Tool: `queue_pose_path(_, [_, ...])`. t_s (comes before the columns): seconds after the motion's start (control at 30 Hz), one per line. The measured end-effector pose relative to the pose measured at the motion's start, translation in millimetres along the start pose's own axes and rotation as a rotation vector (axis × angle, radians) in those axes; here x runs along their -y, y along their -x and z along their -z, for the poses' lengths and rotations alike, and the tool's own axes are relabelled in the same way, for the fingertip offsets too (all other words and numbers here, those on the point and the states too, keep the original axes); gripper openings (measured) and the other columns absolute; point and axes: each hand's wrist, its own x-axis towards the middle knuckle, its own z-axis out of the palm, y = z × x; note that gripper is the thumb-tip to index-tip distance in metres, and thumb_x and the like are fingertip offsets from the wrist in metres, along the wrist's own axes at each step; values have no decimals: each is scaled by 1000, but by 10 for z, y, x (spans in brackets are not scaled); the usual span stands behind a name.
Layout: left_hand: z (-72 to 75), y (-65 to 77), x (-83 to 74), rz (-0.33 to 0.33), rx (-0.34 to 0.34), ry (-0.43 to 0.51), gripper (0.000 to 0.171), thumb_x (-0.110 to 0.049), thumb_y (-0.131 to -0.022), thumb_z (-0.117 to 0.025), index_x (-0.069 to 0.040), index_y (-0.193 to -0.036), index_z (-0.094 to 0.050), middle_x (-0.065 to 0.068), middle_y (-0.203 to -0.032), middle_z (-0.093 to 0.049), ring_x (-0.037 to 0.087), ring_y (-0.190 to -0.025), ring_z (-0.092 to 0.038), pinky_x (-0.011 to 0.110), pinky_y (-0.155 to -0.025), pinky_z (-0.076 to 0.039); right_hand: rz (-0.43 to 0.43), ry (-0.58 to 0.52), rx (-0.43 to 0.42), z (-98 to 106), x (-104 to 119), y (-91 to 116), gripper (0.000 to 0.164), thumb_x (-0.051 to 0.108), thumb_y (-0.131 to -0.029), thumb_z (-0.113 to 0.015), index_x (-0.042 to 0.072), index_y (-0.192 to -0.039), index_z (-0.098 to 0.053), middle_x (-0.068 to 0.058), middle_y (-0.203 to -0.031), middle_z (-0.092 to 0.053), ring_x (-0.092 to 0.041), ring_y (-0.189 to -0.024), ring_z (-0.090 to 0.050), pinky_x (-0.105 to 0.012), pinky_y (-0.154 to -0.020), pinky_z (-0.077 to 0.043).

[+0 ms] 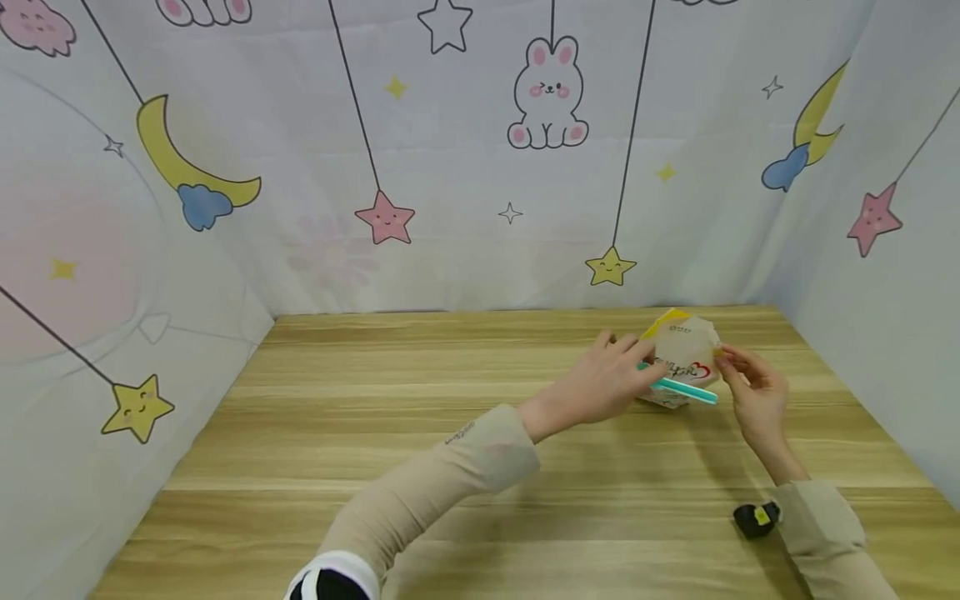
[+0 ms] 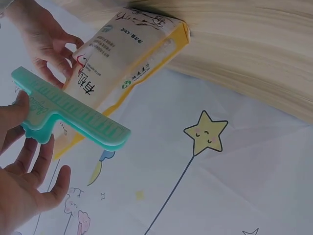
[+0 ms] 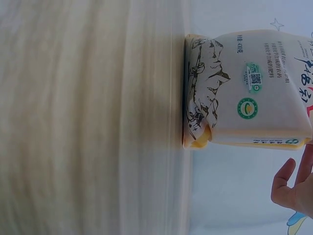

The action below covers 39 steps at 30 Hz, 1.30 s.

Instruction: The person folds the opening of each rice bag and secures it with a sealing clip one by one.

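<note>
A white-and-yellow food bag (image 1: 686, 337) with printed characters and a red heart stands upright at the back right of the table. My left hand (image 1: 603, 379) is in front of its left side and grips a teal bag clip (image 1: 690, 390) by its handles. The clip's long bar lies across the front of the bag in the head view; the left wrist view shows the teal clip (image 2: 73, 110) near the bag's upper part. At the bag's upper right edge, my right hand (image 1: 761, 396) pinches the packaging. The right wrist view shows the bag's base (image 3: 200, 93) on the table.
The wood-grain table (image 1: 360, 375) reaches back to a white cloth backdrop (image 1: 465, 258) printed with stars, moons and rabbits. Cloth also closes in both sides. A small black device (image 1: 756, 519) sits at the right sleeve.
</note>
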Motion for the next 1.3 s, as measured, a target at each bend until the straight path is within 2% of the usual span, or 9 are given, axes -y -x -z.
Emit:
queue_pose_path(0.13, [39, -40, 23, 20, -21, 16, 22, -30, -87, -54, -23, -108, -55, -3, -105, -53, 13, -99, -51, 29, -76, -37, 10, 5, 14, 8, -11, -6, 26, -20, -77, -51, -12, -98, -63, 6, -83, -68, -3, -72, -60, -8, -58, -42])
queue_pose_path(0.37, [78, -88, 63, 55, -109, 25, 17, -28, -88, -52, -19, -102, -53, -1, -96, -51, 16, -92, -53, 31, -77, -40, 3, -15, 24, 16, -23, -17, 32, -25, -77, -44, -13, -100, -62, 5, -85, -69, -3, -73, -61, -8, -59, -42])
queue_pose_path(0.53, [138, -145, 77, 82, -147, -4, 18, -25, -90, -51, -19, -107, -53, -1, -101, -52, 15, -90, -56, 29, -76, -41, -9, 25, 18, 25, -7, -8, 25, -15, -80, -51, -9, -101, -63, 9, -86, -69, -1, -72, -58, -8, -63, -44])
queue_pose_path(0.67, [180, -208, 96, 110, -163, -46, 20, -25, -90, -50, -21, -110, -54, -2, -104, -53, 15, -91, -54, 30, -79, -41, 1, 13, 3, 21, -2, -1, 29, -20, -78, -49, -6, -97, -66, 9, -85, -68, -2, -70, -58, -8, -62, -44])
queue_pose_path(0.83, [210, -289, 135, 138, -164, -83, 24, -30, -89, -51, -24, -111, -54, -3, -105, -54, 14, -94, -53, 33, -83, -39, 15, -53, -23, 50, -65, -11, 36, -27, -75, -45, -5, -93, -67, 5, -82, -69, -4, -71, -60, -10, -62, -45])
queue_pose_path(1.03, [231, -366, 161, 133, -153, -103, 24, -33, -88, -51, -23, -110, -55, -3, -101, -53, 14, -94, -52, 33, -83, -37, 29, -2, 14, 61, -74, -21, 26, -21, -77, -51, -11, -98, -63, 6, -82, -68, -3, -71, -59, -9, -61, -43])
queue_pose_path(1.3, [262, -467, 190, 142, -79, -157, 25, -35, -89, -49, -21, -109, -55, -4, -102, -53, 14, -94, -50, 34, -87, -37, 8, 6, -3, 115, -163, -32, 25, -19, -77, -52, -10, -97, -64, 7, -82, -68, -3, -71, -60, -9, -62, -43])
